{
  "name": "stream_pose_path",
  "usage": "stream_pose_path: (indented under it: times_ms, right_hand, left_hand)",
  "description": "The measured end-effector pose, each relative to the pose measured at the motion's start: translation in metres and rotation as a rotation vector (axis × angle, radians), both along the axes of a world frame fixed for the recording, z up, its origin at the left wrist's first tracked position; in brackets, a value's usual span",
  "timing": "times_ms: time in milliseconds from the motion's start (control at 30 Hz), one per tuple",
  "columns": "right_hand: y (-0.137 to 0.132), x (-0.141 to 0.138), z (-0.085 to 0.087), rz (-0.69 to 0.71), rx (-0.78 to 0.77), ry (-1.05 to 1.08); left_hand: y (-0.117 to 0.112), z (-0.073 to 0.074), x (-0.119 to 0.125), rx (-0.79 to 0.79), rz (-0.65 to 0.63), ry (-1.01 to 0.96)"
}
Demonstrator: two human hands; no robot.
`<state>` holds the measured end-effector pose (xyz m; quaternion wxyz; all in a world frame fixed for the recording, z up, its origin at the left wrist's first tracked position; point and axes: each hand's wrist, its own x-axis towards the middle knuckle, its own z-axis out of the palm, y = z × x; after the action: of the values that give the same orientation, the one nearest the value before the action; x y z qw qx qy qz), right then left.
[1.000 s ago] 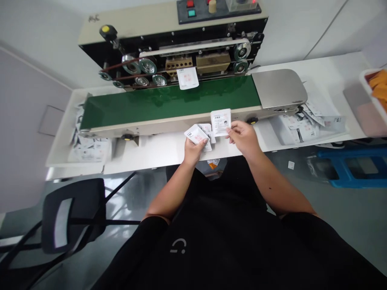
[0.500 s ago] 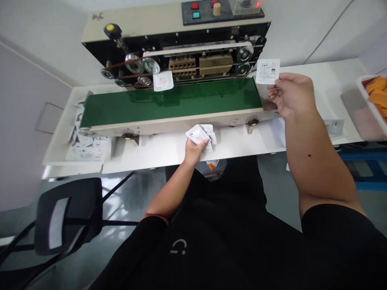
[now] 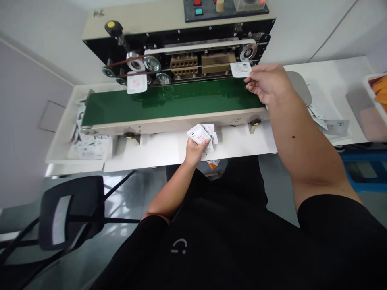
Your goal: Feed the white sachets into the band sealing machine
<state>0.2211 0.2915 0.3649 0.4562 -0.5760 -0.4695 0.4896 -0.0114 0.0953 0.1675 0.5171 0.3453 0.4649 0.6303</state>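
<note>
My right hand (image 3: 264, 82) pinches the right edge of a white printed sachet (image 3: 240, 69) at the right end of the band sealing machine (image 3: 181, 40). The sachet's top edge is up against the machine's front, near the right pulley. Below it runs the green conveyor belt (image 3: 169, 98). Another white sachet (image 3: 137, 83) hangs from the sealing band on the left, above the belt. My left hand (image 3: 195, 151) is closed around several white sachets (image 3: 200, 134), fanned out in front of the conveyor.
At the left end stands a white tray (image 3: 51, 151) with many printed sachets. Sachets also lie in a tray (image 3: 344, 137) right of my forearm. A bin (image 3: 370, 90) with orange packets stands far right. A black chair (image 3: 72, 209) is at lower left.
My right hand has moved left with its sachet, from beyond the belt's right end to the machine's front. The sachet in the machine has travelled left. My left hand stays nearly still.
</note>
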Motion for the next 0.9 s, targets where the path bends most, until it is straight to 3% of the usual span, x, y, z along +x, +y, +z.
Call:
stream_pose_path:
  times_ms: [100,233,367,467,733,900]
  right_hand:
    - [-0.018,-0.004,-0.002,-0.078,0.083,-0.077]
    - [-0.079,-0.008,-0.025,-0.168,0.477,-0.195]
    - [-0.145,-0.026,-0.068,0.113,0.489,-0.314]
    - [-0.172,-0.045,-0.091,0.292,0.449,-0.429]
    - [-0.170,-0.076,-0.107,0.246,0.390,-0.565]
    - [-0.163,-0.075,-0.111,0.272,0.335,-0.434]
  left_hand:
    - [0.000,0.000,0.001,0.003,0.008,0.009]
    - [0.002,-0.002,0.003,0.000,0.014,-0.008]
    - [0.004,-0.005,0.004,-0.014,0.014,0.020]
    - [0.004,-0.005,0.004,-0.018,0.032,0.086]
    - [-0.001,0.002,0.009,-0.018,0.093,0.249]
    - [0.000,0.000,0.007,0.038,0.057,0.252]
